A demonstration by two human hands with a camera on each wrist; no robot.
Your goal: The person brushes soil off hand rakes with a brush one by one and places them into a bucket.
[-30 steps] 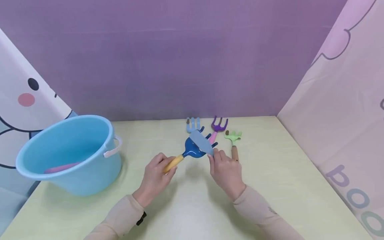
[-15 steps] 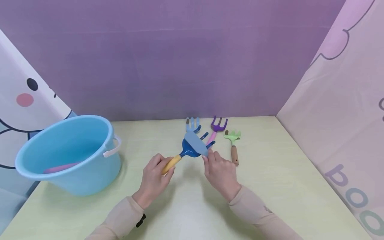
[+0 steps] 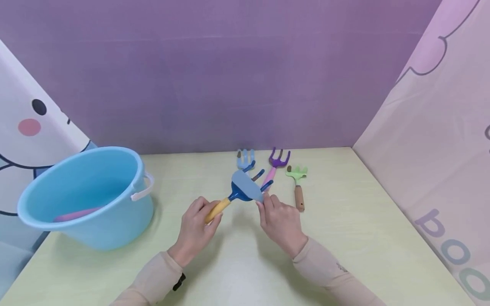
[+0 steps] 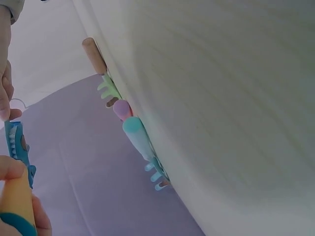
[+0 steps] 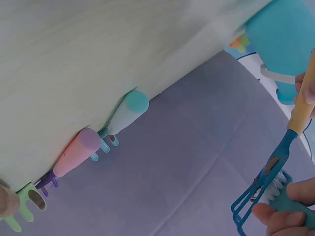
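Note:
My left hand (image 3: 195, 225) grips the yellow handle (image 3: 218, 211) of a small blue hand rake (image 5: 282, 146), held above the table with its tines pointing away to the right. Brown smudges show on the rake in the right wrist view. Pinched in my right hand (image 3: 283, 219) is a light-blue brush (image 3: 246, 185). It lies across the rake's head in the head view, hiding much of it. White bristles (image 5: 274, 189) face the rake's tines in the right wrist view.
Behind the hands lie a light-blue rake (image 3: 245, 159), a purple rake (image 3: 279, 161) with a pink handle, and a green rake (image 3: 297, 173) with a brown handle. A blue bucket (image 3: 111, 231) with something pink (image 3: 76, 214) inside stands left. A purple backdrop (image 3: 245, 76) rises behind.
My right hand and the brush have moved left, and the brush now covers more of the rake's head. The left hand and rake have shifted slightly left.

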